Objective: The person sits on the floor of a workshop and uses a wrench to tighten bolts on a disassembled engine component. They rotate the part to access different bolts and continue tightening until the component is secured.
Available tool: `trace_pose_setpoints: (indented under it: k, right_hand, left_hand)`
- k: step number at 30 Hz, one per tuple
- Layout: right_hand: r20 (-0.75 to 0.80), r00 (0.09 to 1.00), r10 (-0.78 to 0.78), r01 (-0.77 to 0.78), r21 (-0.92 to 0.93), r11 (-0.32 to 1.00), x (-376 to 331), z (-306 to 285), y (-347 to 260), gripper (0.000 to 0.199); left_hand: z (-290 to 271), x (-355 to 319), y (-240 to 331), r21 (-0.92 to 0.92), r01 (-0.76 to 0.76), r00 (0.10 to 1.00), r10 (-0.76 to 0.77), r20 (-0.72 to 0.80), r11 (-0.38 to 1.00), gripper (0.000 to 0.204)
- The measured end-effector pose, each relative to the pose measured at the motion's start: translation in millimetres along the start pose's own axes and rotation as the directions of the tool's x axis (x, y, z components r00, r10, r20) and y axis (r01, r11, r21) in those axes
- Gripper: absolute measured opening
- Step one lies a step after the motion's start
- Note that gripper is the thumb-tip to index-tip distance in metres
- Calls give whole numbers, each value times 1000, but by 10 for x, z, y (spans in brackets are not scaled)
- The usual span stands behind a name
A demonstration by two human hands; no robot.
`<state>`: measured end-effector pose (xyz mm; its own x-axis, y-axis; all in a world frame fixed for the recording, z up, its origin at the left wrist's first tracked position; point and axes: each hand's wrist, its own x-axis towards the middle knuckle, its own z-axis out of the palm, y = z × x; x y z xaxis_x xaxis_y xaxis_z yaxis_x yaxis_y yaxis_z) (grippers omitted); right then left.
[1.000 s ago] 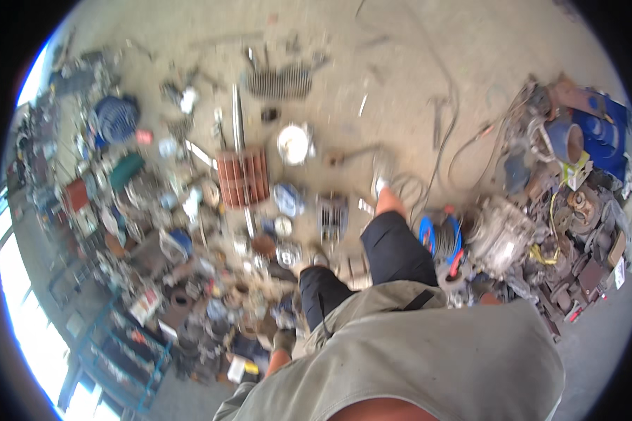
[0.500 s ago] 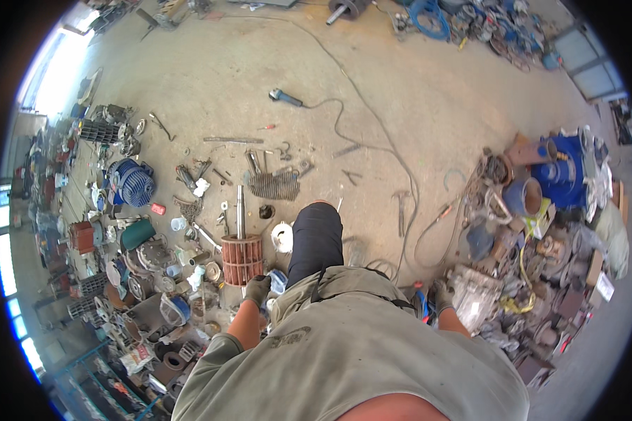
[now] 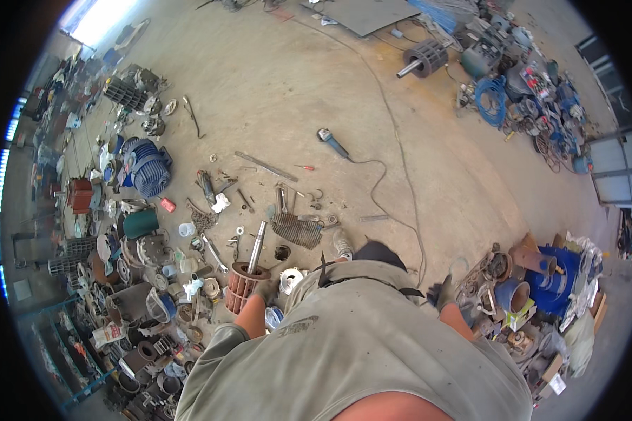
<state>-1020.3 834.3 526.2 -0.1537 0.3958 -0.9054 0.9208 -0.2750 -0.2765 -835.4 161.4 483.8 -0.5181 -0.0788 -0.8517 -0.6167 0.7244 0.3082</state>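
Note:
A reddish-brown motor rotor (image 3: 241,288) stands in front of me on the left, its bright steel shaft (image 3: 258,244) pointing up and slightly to the right. My gloved left hand (image 3: 265,289) is at the rotor's right upper edge, seemingly against it; its fingers are too hidden to read. Out to my right, my gloved right hand (image 3: 440,291) hangs over the floor with fingers apart and nothing in them. A white ring-shaped part (image 3: 291,281) lies right of the rotor, and a wrench (image 3: 214,254) lies to its left.
An angle grinder (image 3: 332,143) lies ahead, its cord trailing right. Loose tools and a dark finned piece (image 3: 297,231) lie beyond the rotor. A blue motor (image 3: 145,167) and piled parts fill the left; a blue housing (image 3: 556,281) stands right. Another rotor (image 3: 425,57) lies far off.
The view has turned and shifted. My left hand has moved from the rotor's lower right to its upper edge. The shaft now leans right, and my right hand has swung outward with fingers spread.

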Motion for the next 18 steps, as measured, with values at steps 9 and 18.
trace_pose_setpoints:
  k: [9, 18]
  right_hand:
    - [185, 979, -89, 110, -105, 988, -16, 1795, -2322, 90]
    - [681, 522, -513, 822, -242, 516, -1441, 5888, -5398, 116]
  left_hand:
    - [-3507, 102, 2217, -627, -44, 778, 367, -510, -778, 92]
    - [-5867, 757, 3334, -584, -326, 751, 172, -638, -744, 93]
